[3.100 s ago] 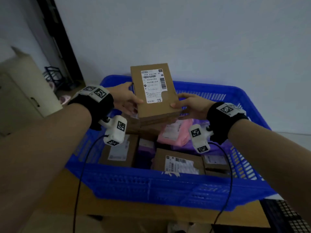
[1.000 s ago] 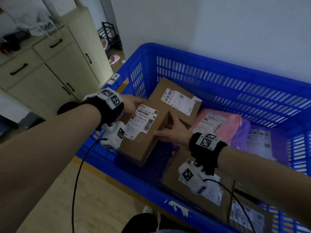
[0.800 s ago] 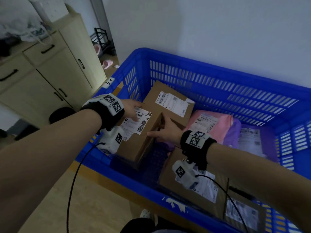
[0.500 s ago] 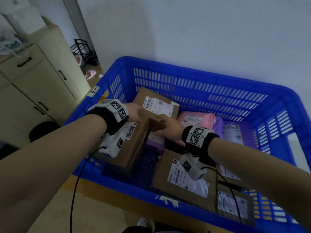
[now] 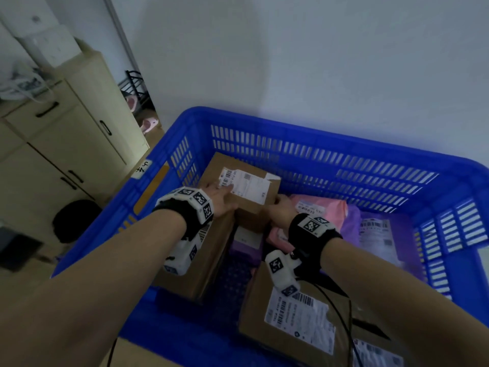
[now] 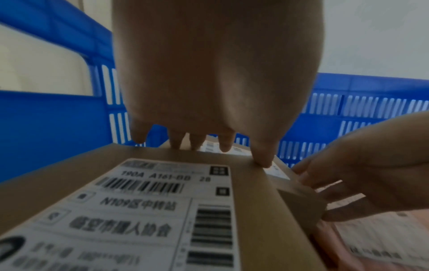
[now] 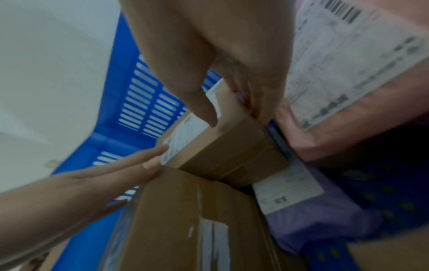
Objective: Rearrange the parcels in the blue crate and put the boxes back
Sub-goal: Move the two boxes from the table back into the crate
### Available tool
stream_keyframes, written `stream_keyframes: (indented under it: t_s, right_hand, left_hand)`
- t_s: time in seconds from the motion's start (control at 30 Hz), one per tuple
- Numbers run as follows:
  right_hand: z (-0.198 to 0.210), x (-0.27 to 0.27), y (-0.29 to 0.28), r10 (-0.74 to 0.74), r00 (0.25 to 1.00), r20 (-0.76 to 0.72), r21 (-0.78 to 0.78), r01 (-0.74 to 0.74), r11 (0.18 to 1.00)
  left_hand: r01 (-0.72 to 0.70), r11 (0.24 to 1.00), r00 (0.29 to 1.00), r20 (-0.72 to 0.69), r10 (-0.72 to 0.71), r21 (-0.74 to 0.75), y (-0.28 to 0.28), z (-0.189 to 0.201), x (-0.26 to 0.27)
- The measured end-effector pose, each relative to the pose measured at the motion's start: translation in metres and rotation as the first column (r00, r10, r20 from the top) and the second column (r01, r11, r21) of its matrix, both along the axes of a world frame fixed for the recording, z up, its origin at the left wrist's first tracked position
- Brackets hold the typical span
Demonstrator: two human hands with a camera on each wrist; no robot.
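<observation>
The blue crate [image 5: 317, 128] holds several parcels. A labelled cardboard box [image 5: 246, 185] lies at its far left. My left hand [image 5: 222, 198] rests on that box's near edge with straight fingers [image 7: 148, 163] touching the label. My right hand [image 5: 280, 207] grips the box's near right corner, thumb [image 7: 209, 117] on top and fingers down the side. A second brown box [image 5: 209, 263] with a large label [image 6: 162, 210] stands against the crate's left wall, under my left wrist.
A pink mailer [image 5: 320, 207] and a purple one [image 5: 378, 234] lie at the back right. Another labelled box [image 5: 299, 319] sits at the near right. Bare crate floor [image 5: 232, 282] shows between the boxes. A beige cabinet [image 5: 79, 144] stands to the left.
The box I carried in both hands now stands by the crate's left wall. Both hands have left it and moved forward onto the far labelled box.
</observation>
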State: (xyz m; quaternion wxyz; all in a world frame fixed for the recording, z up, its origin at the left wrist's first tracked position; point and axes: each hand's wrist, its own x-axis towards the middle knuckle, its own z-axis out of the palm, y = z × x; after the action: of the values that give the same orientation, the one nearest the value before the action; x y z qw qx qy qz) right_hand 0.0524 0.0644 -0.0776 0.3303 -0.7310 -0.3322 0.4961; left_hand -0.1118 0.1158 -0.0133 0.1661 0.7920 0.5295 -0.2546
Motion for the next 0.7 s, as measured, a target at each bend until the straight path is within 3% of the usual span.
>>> stream_keyframes:
  t_s: [0.1, 0.4, 0.57, 0.7]
  right_hand:
    - [0.009, -0.004, 0.004, 0.048, 0.999, -0.007, 0.03, -0.048, 0.998]
    - [0.015, 0.003, -0.001, 0.138, 0.973, -0.183, 0.054, -0.131, 0.99]
    - [0.025, 0.012, -0.01, 0.269, 0.963, -0.018, 0.018, -0.268, 0.963]
    - [0.038, 0.023, -0.025, 0.419, 0.888, 0.187, -0.049, -0.418, 0.907]
  left_hand:
    - [-0.044, 0.998, 0.999, -0.024, 0.043, -0.039, 0.006, -0.003, -0.004]
    - [0.017, 0.998, 1.0, -0.025, -0.019, -0.068, 0.015, -0.013, -0.002]
    - [0.08, 0.996, 0.995, -0.052, -0.081, -0.034, 0.013, -0.016, 0.009]
    - [0.102, 0.995, 0.994, -0.031, -0.102, 0.005, 0.008, -0.014, 0.016]
